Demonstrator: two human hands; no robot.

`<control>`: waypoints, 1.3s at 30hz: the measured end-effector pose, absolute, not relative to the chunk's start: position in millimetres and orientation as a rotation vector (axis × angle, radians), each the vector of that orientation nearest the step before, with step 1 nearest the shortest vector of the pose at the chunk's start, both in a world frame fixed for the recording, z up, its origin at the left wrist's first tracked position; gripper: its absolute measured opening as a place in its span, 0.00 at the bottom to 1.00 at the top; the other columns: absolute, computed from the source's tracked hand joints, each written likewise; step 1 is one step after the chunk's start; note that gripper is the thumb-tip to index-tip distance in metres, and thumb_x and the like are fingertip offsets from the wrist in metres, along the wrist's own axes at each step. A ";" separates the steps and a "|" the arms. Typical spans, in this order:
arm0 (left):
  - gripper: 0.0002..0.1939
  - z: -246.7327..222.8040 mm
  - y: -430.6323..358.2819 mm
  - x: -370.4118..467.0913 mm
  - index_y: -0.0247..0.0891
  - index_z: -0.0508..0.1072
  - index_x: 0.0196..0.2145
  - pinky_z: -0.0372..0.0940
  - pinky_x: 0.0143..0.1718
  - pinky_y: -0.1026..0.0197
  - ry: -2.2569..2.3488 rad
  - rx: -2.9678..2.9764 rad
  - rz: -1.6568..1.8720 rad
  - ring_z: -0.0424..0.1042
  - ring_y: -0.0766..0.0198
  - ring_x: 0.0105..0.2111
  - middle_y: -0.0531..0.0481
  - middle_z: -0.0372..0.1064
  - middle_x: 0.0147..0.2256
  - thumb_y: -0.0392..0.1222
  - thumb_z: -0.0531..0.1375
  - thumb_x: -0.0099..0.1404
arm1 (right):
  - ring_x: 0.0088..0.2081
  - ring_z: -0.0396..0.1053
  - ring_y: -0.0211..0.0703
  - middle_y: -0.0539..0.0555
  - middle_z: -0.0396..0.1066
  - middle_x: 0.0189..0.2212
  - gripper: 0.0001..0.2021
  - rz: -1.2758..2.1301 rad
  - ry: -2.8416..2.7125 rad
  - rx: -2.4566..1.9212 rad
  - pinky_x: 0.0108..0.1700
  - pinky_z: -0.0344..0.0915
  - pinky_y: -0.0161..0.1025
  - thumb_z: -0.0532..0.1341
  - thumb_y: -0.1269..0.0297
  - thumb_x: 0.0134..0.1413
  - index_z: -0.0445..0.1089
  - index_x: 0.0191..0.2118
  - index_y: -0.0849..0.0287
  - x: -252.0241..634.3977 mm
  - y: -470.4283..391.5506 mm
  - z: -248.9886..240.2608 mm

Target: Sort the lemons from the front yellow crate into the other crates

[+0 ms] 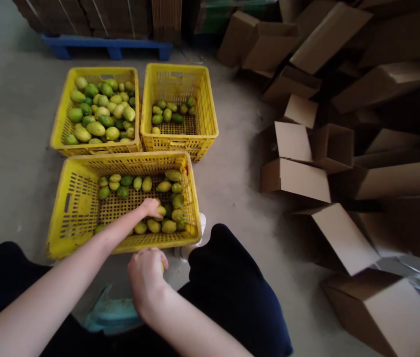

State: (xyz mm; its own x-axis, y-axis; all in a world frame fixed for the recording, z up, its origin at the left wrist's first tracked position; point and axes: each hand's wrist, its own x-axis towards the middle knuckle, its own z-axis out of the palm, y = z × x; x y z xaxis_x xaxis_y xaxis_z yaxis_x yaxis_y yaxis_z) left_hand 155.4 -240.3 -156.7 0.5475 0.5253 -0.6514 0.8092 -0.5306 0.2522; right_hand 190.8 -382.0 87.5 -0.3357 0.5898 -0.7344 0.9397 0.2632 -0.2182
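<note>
My left hand (150,208) reaches down into the near yellow crate (72,238), its fingers closed over a yellow-green lemon (161,211). Around it on the slotted crate floor lie more lemons, mostly along the right side, with a row of green and yellow ones toward the back. Just outside the crate's near wall, my right hand (147,277) is closed around a lemon (162,267); only a sliver of that fruit shows past the fingers. My left forearm hides part of the crate's near side.
Behind stand two more yellow crates: a left one (58,131) heaped with lemons, and a right one (210,116) holding fewer. Loose cardboard boxes (302,178) are piled along the right. A blue pallet (115,49) bears stacks at the back. A turquoise object (115,315) sits between my legs.
</note>
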 end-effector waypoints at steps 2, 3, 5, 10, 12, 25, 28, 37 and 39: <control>0.25 -139.7 -241.3 132.4 0.37 0.80 0.38 0.66 0.42 0.57 1.083 2.238 -0.740 0.77 0.45 0.44 0.39 0.79 0.40 0.61 0.68 0.52 | 0.38 0.80 0.64 0.74 0.79 0.39 0.11 -0.932 2.057 1.340 0.27 0.76 0.51 0.65 0.72 0.54 0.78 0.43 0.72 186.6 -388.2 85.4; 0.25 -128.6 -240.4 119.1 0.38 0.79 0.37 0.66 0.40 0.58 1.096 2.243 -0.739 0.77 0.46 0.44 0.40 0.79 0.40 0.61 0.68 0.52 | 0.39 0.80 0.63 0.72 0.80 0.40 0.11 -0.968 2.079 1.303 0.29 0.77 0.51 0.66 0.73 0.52 0.78 0.42 0.71 184.7 -390.5 84.6; 0.24 -101.8 -235.9 90.6 0.39 0.79 0.36 0.65 0.38 0.59 1.122 2.262 -0.712 0.77 0.47 0.43 0.41 0.80 0.40 0.62 0.68 0.51 | 0.42 0.80 0.59 0.67 0.80 0.41 0.11 -1.015 2.140 1.206 0.34 0.78 0.49 0.68 0.74 0.51 0.78 0.42 0.69 184.0 -391.9 84.8; 0.28 -20.4 -222.5 32.0 0.39 0.76 0.40 0.64 0.37 0.57 1.286 2.201 -0.265 0.77 0.48 0.39 0.44 0.78 0.37 0.66 0.64 0.53 | 0.43 0.80 0.53 0.61 0.81 0.40 0.15 -0.887 2.414 1.268 0.44 0.76 0.42 0.71 0.63 0.47 0.77 0.42 0.63 203.9 -370.4 95.8; 0.31 10.5 -223.2 21.8 0.40 0.73 0.44 0.65 0.38 0.57 1.349 1.981 0.060 0.76 0.50 0.39 0.46 0.78 0.37 0.67 0.62 0.54 | 0.47 0.78 0.52 0.60 0.79 0.44 0.19 -0.850 2.637 1.602 0.48 0.74 0.43 0.69 0.61 0.49 0.75 0.48 0.61 215.1 -355.6 99.3; 0.34 77.0 -272.9 48.4 0.42 0.66 0.50 0.68 0.43 0.58 0.922 1.108 1.031 0.73 0.60 0.39 0.49 0.73 0.40 0.57 0.72 0.51 | 0.57 0.69 0.55 0.60 0.72 0.51 0.18 -1.060 3.051 3.044 0.61 0.64 0.55 0.66 0.57 0.51 0.72 0.48 0.56 222.9 -328.6 109.9; 0.30 88.0 -273.8 49.2 0.43 0.69 0.47 0.67 0.49 0.56 0.826 1.349 1.125 0.72 0.58 0.44 0.49 0.72 0.44 0.53 0.74 0.51 | 0.56 0.69 0.54 0.60 0.72 0.50 0.17 -0.943 3.131 2.984 0.60 0.65 0.55 0.66 0.59 0.51 0.73 0.47 0.56 213.0 -325.0 120.6; 0.30 115.3 -273.4 48.6 0.44 0.75 0.49 0.63 0.58 0.48 0.790 1.715 1.294 0.68 0.51 0.53 0.46 0.67 0.49 0.50 0.76 0.50 | 0.55 0.69 0.53 0.58 0.71 0.49 0.17 -1.075 3.503 2.637 0.59 0.67 0.55 0.68 0.57 0.48 0.73 0.45 0.54 215.7 -313.0 142.0; 0.32 115.6 -271.7 46.4 0.44 0.73 0.48 0.65 0.54 0.51 0.768 1.579 1.312 0.69 0.53 0.52 0.47 0.68 0.49 0.49 0.77 0.47 | 0.55 0.69 0.53 0.58 0.72 0.49 0.17 -1.123 3.489 2.594 0.58 0.67 0.55 0.67 0.56 0.48 0.72 0.45 0.53 215.3 -310.8 141.9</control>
State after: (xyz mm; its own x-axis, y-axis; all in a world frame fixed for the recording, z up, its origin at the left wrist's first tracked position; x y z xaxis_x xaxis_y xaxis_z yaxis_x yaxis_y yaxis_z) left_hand 46.4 -271.7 115.6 0.2394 0.8861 0.3969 -0.0880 -0.3873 0.9177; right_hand 215.3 -310.8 141.9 0.1872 0.7917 0.5815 0.3036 0.5164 -0.8007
